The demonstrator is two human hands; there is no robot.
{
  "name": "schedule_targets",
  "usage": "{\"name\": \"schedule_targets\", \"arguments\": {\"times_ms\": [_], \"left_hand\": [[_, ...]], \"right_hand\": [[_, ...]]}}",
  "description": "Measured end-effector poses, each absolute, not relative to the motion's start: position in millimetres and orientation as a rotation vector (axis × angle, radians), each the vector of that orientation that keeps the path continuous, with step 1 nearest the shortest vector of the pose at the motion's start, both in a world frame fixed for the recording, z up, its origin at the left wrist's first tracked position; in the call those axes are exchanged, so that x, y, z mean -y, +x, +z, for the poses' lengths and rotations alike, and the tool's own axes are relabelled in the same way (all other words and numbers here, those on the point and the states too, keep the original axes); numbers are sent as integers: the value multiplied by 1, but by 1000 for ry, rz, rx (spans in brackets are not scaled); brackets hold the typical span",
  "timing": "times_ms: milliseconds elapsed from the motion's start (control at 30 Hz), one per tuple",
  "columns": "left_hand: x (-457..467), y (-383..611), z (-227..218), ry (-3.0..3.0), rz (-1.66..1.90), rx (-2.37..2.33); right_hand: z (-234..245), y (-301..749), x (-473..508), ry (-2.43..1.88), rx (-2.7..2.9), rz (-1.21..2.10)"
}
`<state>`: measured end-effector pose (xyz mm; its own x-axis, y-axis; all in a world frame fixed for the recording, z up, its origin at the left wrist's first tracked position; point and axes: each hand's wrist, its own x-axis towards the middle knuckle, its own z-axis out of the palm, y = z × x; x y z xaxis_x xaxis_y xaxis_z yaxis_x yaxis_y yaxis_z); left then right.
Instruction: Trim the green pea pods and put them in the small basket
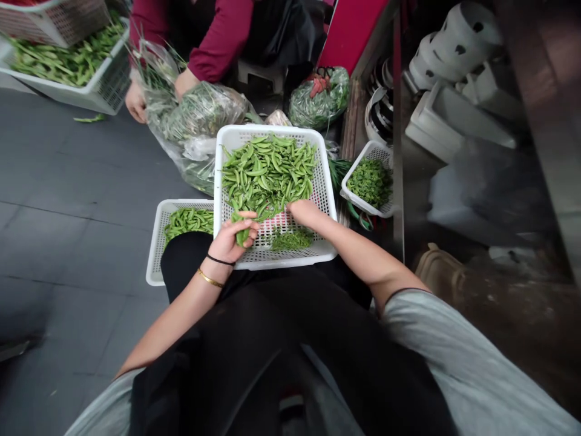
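Observation:
A white plastic basket (325, 181) rests on my lap, heaped with green snow pea pods (267, 169). My left hand (232, 239) is closed around a pea pod (240, 230) at the basket's near left corner. At the near edge of the pile my right hand (305, 212) reaches in, its fingers curled among the pods; what it holds, if anything, is hidden. A small heap of green trimmings (291, 240) lies in the basket's near part.
A second white basket (157, 242) with pods sits on the floor at my left. A smaller basket (370, 181) of greens stands to the right. Across from me a person in a red sleeve (213, 45) handles a plastic bag of greens (195, 115). A far-left basket (97, 91) holds more pods.

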<state>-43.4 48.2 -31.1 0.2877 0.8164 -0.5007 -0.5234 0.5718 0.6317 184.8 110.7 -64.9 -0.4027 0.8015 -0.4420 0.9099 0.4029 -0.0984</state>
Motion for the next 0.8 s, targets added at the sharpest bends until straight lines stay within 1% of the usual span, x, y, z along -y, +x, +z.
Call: {"name": "schedule_targets", "arguments": {"times_ms": [100,167,300,400,467,533,567,667,800], "left_hand": [[-41,-39,-31,386,876,-798],[-37,-39,-32,381,856,-774],[-34,-37,-36,365,742,-881],[-31,-26,-38,403,677,-904],[-27,-17,-36,420,711,-859],[-23,-11,-33,423,788,-843],[-20,-9,-30,421,839,-859],[-14,-8,-24,422,991,-943],[-9,-9,-18,505,1090,-1031]], "right_hand": [[-85,172,-125,1457,-2320,-484],[-86,170,-126,1459,-2343,-481],[-58,176,-105,1552,-2483,-442],[-29,175,-72,1607,-2902,-582],[-18,171,-47,1429,-3203,-700],[-16,167,-28,1246,-3335,-716],[-17,166,-22,1226,-3346,-702],[-21,166,-12,1397,-3283,-693],[-17,165,-8,1555,-3179,-800]]}}
